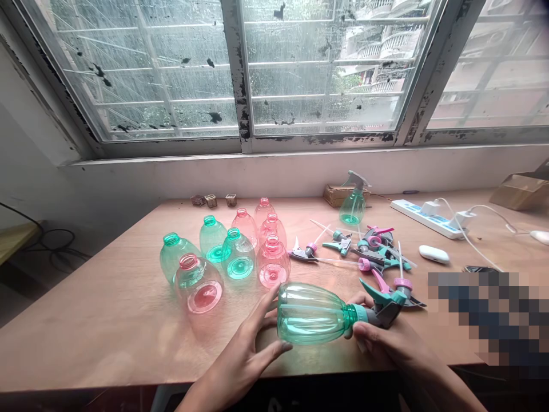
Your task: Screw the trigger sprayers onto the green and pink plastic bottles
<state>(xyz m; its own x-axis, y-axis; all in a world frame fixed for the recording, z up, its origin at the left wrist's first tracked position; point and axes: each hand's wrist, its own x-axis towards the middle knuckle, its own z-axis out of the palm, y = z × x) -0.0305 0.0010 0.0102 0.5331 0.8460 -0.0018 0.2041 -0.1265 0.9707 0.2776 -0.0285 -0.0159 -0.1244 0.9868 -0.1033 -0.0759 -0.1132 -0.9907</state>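
A clear green spray bottle (311, 315) lies sideways in the air above the table's front edge, its grey and teal trigger head (386, 306) pointing right. Around the base of the bottle curve the fingers of my left hand (253, 340), thumb underneath. My right hand (381, 337) grips the teal collar at the neck, thumb in front and fingers behind. The trigger head is seated on the neck, though how tight I cannot tell. Just beyond my right hand lies a loose trigger head with a pink collar (403, 284).
Several open green bottles (240, 257) and pink bottles (273, 263) stand at left centre. Loose trigger heads (377, 252) lie piled on the right. Behind them stands a fitted green spray bottle (352, 206). A power strip (433, 218), white case (434, 254) and cardboard box (521, 191) are farther right.
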